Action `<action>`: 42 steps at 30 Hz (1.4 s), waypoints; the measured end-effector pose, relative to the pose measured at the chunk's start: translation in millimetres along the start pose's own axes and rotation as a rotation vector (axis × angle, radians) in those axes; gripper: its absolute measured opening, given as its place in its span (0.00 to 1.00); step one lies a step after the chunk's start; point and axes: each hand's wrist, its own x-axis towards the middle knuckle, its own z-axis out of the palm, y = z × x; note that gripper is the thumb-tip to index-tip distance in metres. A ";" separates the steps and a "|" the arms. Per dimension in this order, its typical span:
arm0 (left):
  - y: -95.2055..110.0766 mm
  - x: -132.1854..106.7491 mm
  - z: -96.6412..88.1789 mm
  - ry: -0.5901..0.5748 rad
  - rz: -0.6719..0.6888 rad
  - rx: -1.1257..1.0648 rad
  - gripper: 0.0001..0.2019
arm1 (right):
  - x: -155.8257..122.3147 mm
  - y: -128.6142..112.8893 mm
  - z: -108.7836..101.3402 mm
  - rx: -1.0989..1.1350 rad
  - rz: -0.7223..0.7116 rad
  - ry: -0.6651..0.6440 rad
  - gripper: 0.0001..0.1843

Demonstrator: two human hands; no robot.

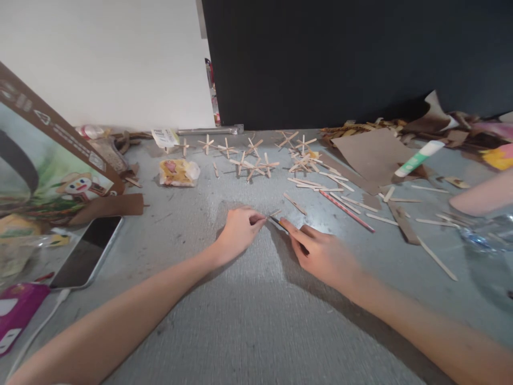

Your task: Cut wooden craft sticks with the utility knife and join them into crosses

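Observation:
My left hand (239, 231) is pinched shut on a short wooden stick (274, 213) above the grey table. My right hand (320, 251) grips a thin dark tool (278, 223), index finger stretched along it; I cannot tell whether it is a blade or a pen. The tool's tip is close to the stick, and whether they touch is unclear. Just beyond my hands lies one loose wooden stick (295, 203). Several star-shaped pieces made of crossed sticks (255, 167) stand farther back.
Loose sticks (356, 203), a red striped straw (347, 211) and brown cardboard (366, 155) lie to the right, with a green-and-white tube (419, 159). A person's arm (483, 192) reaches in there. At left are a phone (88, 252), a printed bag (52, 155) and a yellow packet (178, 172).

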 end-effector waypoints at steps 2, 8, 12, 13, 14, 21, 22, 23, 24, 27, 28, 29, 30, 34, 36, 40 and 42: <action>0.7 0.2 -0.4 -0.003 -0.001 0.005 0.06 | -0.4 -0.2 0.5 -0.021 -0.005 -0.003 0.25; 1.9 1.5 0.0 -0.001 -0.002 0.004 0.05 | -1.5 -1.9 2.5 -0.117 -0.026 -0.055 0.28; 1.8 2.7 0.6 0.005 -0.003 0.002 0.05 | 0.6 -5.5 1.8 -0.157 -0.012 -0.133 0.31; 2.0 2.9 0.6 0.005 -0.005 0.005 0.05 | 1.5 -6.5 1.2 -0.154 -0.003 -0.144 0.32; 2.3 3.0 0.5 0.003 -0.006 0.008 0.05 | 2.4 -7.4 0.6 -0.146 0.008 -0.154 0.32; 2.7 2.8 1.0 0.007 -0.007 0.003 0.05 | 7.9 -12.2 -4.7 -0.128 0.061 -0.248 0.32; 2.3 2.9 1.4 0.009 -0.008 0.001 0.05 | 8.5 -12.7 -5.2 -0.129 0.066 -0.258 0.32; 1.7 3.0 1.9 0.009 -0.007 -0.001 0.05 | 9.0 -12.9 -5.5 -0.123 0.071 -0.265 0.32; 1.1 3.2 2.3 0.010 -0.005 -0.002 0.05 | 9.6 -12.8 -5.8 -0.110 0.079 -0.267 0.32; -0.8 3.4 3.3 0.007 -0.001 -0.002 0.05 | 11.9 -10.8 -6.5 0.006 0.112 -0.249 0.29; -1.2 3.4 3.5 0.009 -0.003 -0.001 0.05 | 12.8 -9.7 -6.8 0.067 0.127 -0.233 0.28; -1.4 3.3 3.5 0.014 -0.007 0.000 0.05 | 13.7 -8.6 -7.3 0.136 0.147 -0.217 0.27; -1.4 3.1 3.5 0.018 -0.009 0.001 0.05 | 14.4 -7.6 -7.8 0.209 0.175 -0.201 0.26; 0.1 2.4 2.2 0.018 -0.010 -0.008 0.05 | 14.6 -4.8 -10.2 0.445 0.330 -0.118 0.23; 0.6 2.1 1.4 0.016 -0.006 -0.012 0.05 | 13.4 -3.6 -10.4 0.480 0.371 -0.042 0.23; -0.3 1.8 1.0 0.019 0.009 -0.016 0.05 | 10.9 -0.4 -8.1 0.423 0.317 0.103 0.23; -1.5 1.9 1.3 0.023 0.018 -0.018 0.05 | 9.7 1.0 -6.8 0.379 0.255 0.112 0.23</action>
